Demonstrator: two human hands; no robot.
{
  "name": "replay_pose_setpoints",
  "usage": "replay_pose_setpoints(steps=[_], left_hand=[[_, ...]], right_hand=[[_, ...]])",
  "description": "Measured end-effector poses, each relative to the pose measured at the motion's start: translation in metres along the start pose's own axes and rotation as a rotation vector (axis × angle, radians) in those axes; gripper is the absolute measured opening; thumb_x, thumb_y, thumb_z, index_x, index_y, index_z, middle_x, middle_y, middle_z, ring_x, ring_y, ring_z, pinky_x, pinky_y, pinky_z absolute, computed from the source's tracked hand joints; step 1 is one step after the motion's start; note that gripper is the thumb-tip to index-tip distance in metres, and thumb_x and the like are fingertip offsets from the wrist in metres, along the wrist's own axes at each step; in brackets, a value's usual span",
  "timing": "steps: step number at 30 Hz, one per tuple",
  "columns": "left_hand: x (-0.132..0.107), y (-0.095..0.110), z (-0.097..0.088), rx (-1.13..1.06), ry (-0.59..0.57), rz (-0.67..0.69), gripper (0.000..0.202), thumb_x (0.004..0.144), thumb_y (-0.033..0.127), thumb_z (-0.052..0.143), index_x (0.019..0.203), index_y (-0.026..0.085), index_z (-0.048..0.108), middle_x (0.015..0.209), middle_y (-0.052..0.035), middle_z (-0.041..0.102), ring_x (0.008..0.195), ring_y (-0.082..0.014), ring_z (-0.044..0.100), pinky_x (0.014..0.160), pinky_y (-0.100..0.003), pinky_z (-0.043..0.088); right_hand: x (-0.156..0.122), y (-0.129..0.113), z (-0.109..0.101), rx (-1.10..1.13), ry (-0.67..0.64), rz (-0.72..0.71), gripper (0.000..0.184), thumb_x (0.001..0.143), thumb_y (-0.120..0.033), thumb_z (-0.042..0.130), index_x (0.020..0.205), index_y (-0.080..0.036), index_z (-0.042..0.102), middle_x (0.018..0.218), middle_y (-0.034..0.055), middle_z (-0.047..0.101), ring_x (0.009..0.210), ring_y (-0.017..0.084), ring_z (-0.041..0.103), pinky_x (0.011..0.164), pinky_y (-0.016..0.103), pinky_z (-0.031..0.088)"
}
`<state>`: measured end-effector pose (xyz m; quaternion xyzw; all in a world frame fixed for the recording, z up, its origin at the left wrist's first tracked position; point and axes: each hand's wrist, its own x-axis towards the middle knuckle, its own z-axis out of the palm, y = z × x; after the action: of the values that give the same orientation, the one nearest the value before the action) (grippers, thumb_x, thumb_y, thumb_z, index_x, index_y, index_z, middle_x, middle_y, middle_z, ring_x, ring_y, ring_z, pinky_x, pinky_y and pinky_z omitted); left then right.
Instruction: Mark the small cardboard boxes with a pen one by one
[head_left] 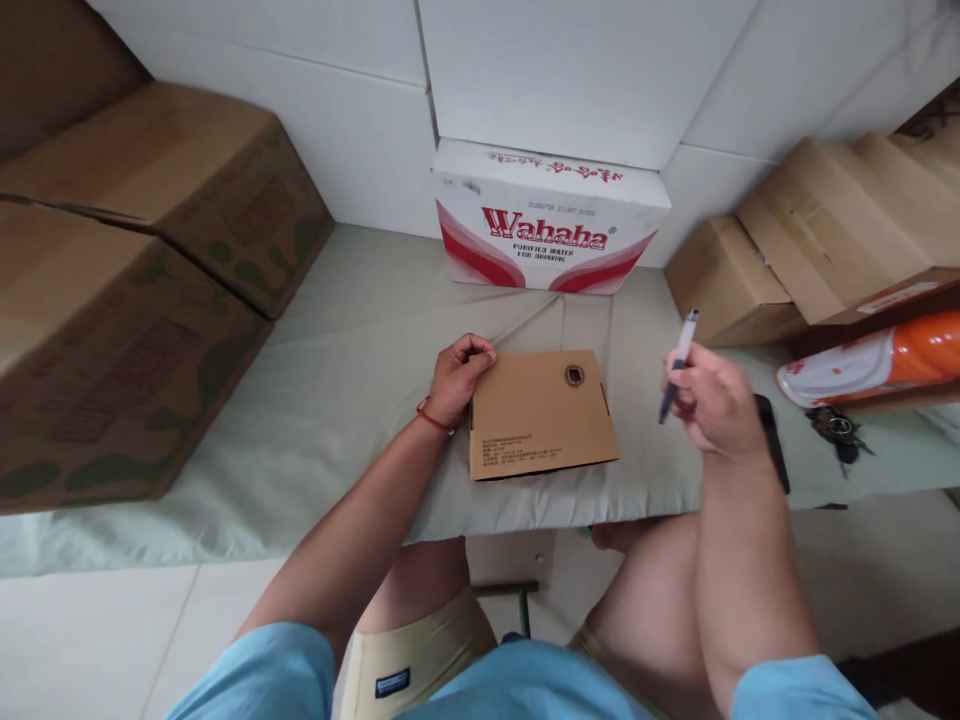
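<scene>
flat brown cardboard box (541,412), printed label, round seal

Small brown box (540,415) lies flat on green cloth (337,380) (print up); pen (679,365) raised, tilted.

We couldn't read the small print on the flat cardboard box (538,412), way too tiny. Our right hand (712,400) covered the middle of the pen (684,335) and most of a black thing (774,452) behind it. The brown cartons (112,330) ran off the left edge, the orange-and-white pack (877,365) off the right. Our curled left hand (457,378) hid its fingertips.
</scene>
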<state>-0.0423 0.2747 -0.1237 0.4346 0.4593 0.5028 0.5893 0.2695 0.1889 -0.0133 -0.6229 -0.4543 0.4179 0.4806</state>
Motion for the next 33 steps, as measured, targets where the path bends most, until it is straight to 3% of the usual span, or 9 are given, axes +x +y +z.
replay_pose_setpoints(steps=[3, 6, 10, 16, 21, 23, 26, 29, 33], left_hand=[[-0.001, 0.002, 0.0, 0.012, -0.011, 0.0, 0.028, 0.071, 0.041, 0.083, 0.079, 0.022, 0.066, 0.065, 0.0045, 0.056, 0.057, -0.0112, 0.046, 0.056, -0.024, 0.035], [-0.002, 0.005, 0.0, 0.022, -0.019, -0.008, 0.028, 0.072, 0.042, 0.083, 0.08, 0.022, 0.066, 0.065, 0.0043, 0.056, 0.056, -0.0113, 0.046, 0.055, -0.024, 0.035], [-0.001, 0.008, 0.001, 0.019, -0.014, -0.026, 0.029, 0.071, 0.042, 0.083, 0.08, 0.021, 0.067, 0.065, 0.004, 0.057, 0.055, -0.0108, 0.046, 0.053, -0.024, 0.034], [-0.002, 0.009, 0.002, 0.037, 0.002, -0.053, 0.03, 0.07, 0.043, 0.084, 0.082, 0.02, 0.067, 0.065, 0.0038, 0.058, 0.055, -0.0113, 0.048, 0.052, -0.023, 0.035], [-0.004, 0.012, 0.002, 0.059, 0.016, -0.086, 0.033, 0.068, 0.045, 0.084, 0.083, 0.021, 0.067, 0.063, 0.0043, 0.056, 0.052, -0.0111, 0.046, 0.049, -0.024, 0.034], [-0.004, 0.013, 0.003, 0.062, 0.015, -0.08, 0.033, 0.068, 0.045, 0.084, 0.083, 0.021, 0.067, 0.063, 0.0043, 0.057, 0.052, -0.0109, 0.046, 0.05, -0.024, 0.034], [-0.004, 0.014, 0.003, 0.06, 0.018, -0.067, 0.033, 0.067, 0.045, 0.084, 0.082, 0.02, 0.067, 0.063, 0.0043, 0.056, 0.052, -0.0104, 0.045, 0.049, -0.024, 0.033], [-0.004, 0.014, 0.004, 0.058, 0.018, -0.061, 0.032, 0.067, 0.044, 0.083, 0.082, 0.02, 0.067, 0.063, 0.0041, 0.056, 0.052, -0.0106, 0.046, 0.049, -0.024, 0.033], [-0.003, 0.012, 0.004, 0.054, 0.012, -0.047, 0.031, 0.068, 0.043, 0.082, 0.081, 0.021, 0.067, 0.064, 0.0038, 0.057, 0.053, -0.0111, 0.047, 0.05, -0.024, 0.034]], right_hand=[[0.015, 0.007, 0.051, 0.287, -0.093, 0.026, 0.025, 0.069, -0.041, 0.078, 0.083, -0.027, 0.062, 0.052, -0.0099, 0.032, 0.046, 0.008, 0.022, 0.046, 0.025, 0.014], [0.025, 0.022, 0.075, 0.467, -0.063, 0.065, 0.029, 0.067, -0.041, 0.079, 0.084, -0.027, 0.06, 0.051, -0.0119, 0.028, 0.046, 0.007, 0.017, 0.043, 0.023, 0.012], [0.025, 0.034, 0.064, 0.628, -0.02, 0.111, 0.028, 0.068, -0.039, 0.08, 0.085, -0.027, 0.062, 0.051, -0.0136, 0.022, 0.046, 0.007, 0.01, 0.041, 0.023, 0.009], [0.023, 0.033, 0.046, 0.731, -0.081, 0.063, 0.02, 0.074, -0.034, 0.082, 0.083, -0.025, 0.066, 0.047, -0.015, 0.025, 0.042, 0.006, 0.008, 0.038, 0.021, 0.012], [0.021, 0.035, 0.049, 0.708, -0.082, 0.062, 0.037, 0.084, -0.048, 0.088, 0.074, -0.024, 0.062, 0.043, -0.0139, 0.03, 0.037, 0.005, 0.013, 0.036, 0.02, 0.016], [0.021, 0.037, 0.048, 0.717, -0.098, 0.09, 0.035, 0.085, -0.048, 0.086, 0.073, -0.023, 0.064, 0.041, -0.0134, 0.031, 0.035, 0.005, 0.014, 0.034, 0.021, 0.017], [0.023, 0.037, 0.047, 0.713, -0.133, 0.12, 0.022, 0.084, -0.042, 0.077, 0.085, -0.02, 0.077, 0.044, -0.0099, 0.045, 0.035, 0.006, 0.023, 0.034, 0.021, 0.02], [0.026, 0.035, 0.05, 0.677, -0.144, 0.139, 0.026, 0.084, -0.043, 0.074, 0.094, -0.019, 0.079, 0.063, -0.0018, 0.069, 0.044, 0.007, 0.042, 0.039, 0.02, 0.031], [0.027, 0.034, 0.062, 0.589, -0.093, 0.107, 0.028, 0.075, -0.037, 0.087, 0.092, -0.023, 0.071, 0.067, -0.0044, 0.066, 0.053, 0.007, 0.048, 0.045, 0.018, 0.032]])
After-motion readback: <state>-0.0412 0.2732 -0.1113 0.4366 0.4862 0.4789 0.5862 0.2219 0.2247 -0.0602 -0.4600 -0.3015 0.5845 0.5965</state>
